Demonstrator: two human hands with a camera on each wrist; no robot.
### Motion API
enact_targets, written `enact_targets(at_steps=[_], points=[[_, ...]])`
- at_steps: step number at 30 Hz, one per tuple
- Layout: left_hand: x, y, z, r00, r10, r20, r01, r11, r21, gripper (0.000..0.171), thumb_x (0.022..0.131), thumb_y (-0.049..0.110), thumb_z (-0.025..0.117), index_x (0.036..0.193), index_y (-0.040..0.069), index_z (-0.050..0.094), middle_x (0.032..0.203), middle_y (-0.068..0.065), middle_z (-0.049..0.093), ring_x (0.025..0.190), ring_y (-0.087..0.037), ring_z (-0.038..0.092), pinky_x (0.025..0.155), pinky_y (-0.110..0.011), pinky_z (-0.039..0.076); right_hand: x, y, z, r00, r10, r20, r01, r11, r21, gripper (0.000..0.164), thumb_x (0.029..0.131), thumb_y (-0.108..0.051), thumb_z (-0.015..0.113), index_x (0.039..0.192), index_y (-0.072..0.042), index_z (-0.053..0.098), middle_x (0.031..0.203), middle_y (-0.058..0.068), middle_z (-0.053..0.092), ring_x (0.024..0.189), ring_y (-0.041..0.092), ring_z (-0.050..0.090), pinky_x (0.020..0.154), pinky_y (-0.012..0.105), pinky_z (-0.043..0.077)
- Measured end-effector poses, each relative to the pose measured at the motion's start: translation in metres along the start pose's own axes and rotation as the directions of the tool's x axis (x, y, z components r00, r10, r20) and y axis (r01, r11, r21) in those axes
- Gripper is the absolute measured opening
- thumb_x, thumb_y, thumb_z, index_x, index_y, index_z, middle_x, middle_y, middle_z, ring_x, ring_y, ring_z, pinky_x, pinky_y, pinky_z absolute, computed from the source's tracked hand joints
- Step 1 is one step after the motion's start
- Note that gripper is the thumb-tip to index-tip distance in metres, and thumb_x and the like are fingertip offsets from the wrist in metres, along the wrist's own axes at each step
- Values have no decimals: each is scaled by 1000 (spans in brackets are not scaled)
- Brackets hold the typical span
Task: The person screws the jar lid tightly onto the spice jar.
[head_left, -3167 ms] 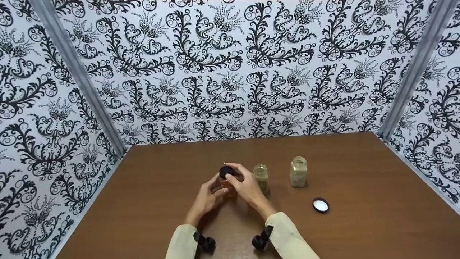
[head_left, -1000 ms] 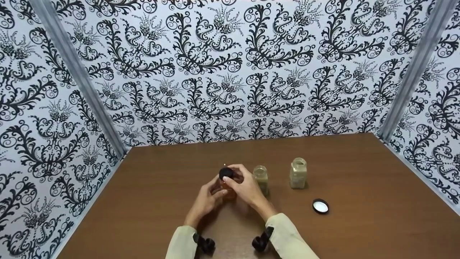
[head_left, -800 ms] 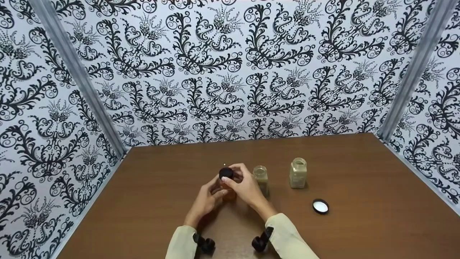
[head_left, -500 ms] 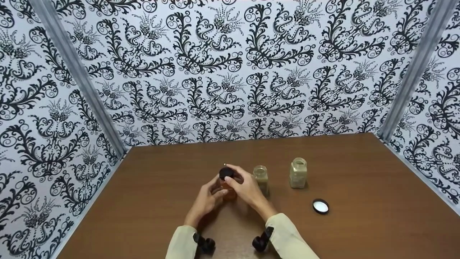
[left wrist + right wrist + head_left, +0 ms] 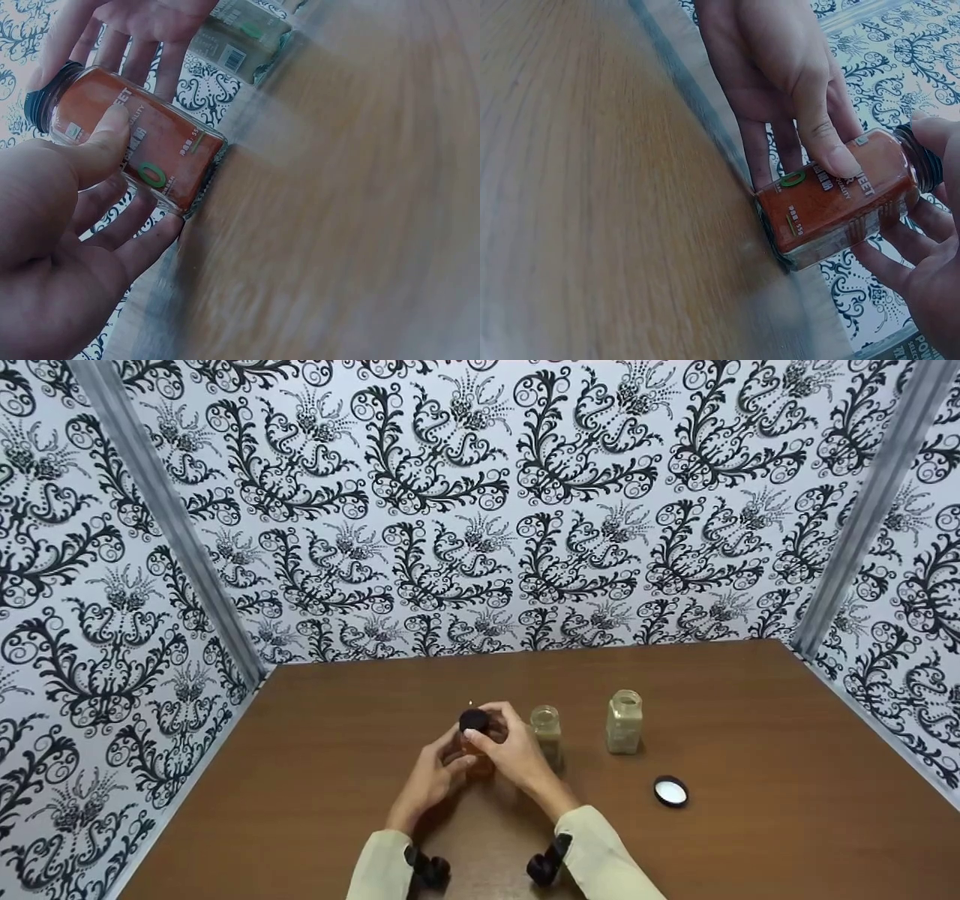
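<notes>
A glass spice jar (image 5: 176,142) of orange-red powder stands on the table, its black ribbed lid (image 5: 473,720) on top. My left hand (image 5: 427,781) grips the jar's body, thumb across the printed label and fingers round the far side, as both wrist views show. On the lid, my right hand (image 5: 519,754) has its thumb at the near edge and fingers at the other side. Whether the lid is tight on the jar cannot be seen. Just right of that hand stands a lidless jar (image 5: 549,741) of greenish powder, partly hidden by it.
Farther right stands a second lidless jar (image 5: 624,729) of pale greenish powder. A loose black lid (image 5: 670,791) lies in front of it, white inside up. Patterned walls (image 5: 480,547) border the brown table (image 5: 337,712) at the back and sides.
My right thumb and fingers shift back and forth a little round the lid. My left hand and the jar stay in place, as do the other jars and the loose lid.
</notes>
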State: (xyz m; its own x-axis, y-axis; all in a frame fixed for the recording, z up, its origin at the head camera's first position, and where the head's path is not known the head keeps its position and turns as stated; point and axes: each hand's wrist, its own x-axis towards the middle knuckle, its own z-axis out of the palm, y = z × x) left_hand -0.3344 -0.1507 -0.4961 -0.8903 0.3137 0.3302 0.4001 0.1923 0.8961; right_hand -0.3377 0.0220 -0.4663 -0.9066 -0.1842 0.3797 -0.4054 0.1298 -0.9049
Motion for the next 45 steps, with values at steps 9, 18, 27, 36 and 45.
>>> enact_targets(at_steps=[9,18,27,36,45], points=[[-1,-2,-1,1000,3,19,-2,1000,-29,65,97,10,62,153,-5,32,145,-31,50,131,-42,54,106,-32,50,-1,2,-3,999,-40,31,40,999,-9,44,97,-19,66,138,-5,55,134,20,64,125,34,61,108,47,49],[-1,-1,-1,1000,2,14,-2,1000,-6,64,97,10,62,153,-3,33,146,-29,49,131,-41,54,107,-37,50,-1,2,-2,999,-36,22,36,999,-4,36,96,-19,67,129,-9,59,128,18,67,121,31,64,104,40,53],[0,-2,-1,1000,4,2,-4,1000,-14,65,96,8,63,153,-3,33,145,-30,51,130,-40,55,107,-40,50,-1,1,-1,1000,-15,6,15,1000,12,40,93,-21,71,128,-7,57,126,18,68,119,31,65,104,44,52],[-2,-1,-1,1000,17,1,-17,999,46,62,98,9,61,152,-4,34,144,-31,52,129,-41,56,107,-43,49,0,3,-3,998,-53,29,53,998,20,38,97,-15,64,133,-5,57,130,19,66,124,31,62,107,43,50],[-1,0,-1,1000,10,0,-10,999,33,62,98,7,61,152,-3,34,144,-31,51,129,-41,56,108,-44,49,0,2,-2,999,-47,20,46,998,34,37,95,-19,69,126,-3,54,123,21,68,117,33,66,104,43,53]])
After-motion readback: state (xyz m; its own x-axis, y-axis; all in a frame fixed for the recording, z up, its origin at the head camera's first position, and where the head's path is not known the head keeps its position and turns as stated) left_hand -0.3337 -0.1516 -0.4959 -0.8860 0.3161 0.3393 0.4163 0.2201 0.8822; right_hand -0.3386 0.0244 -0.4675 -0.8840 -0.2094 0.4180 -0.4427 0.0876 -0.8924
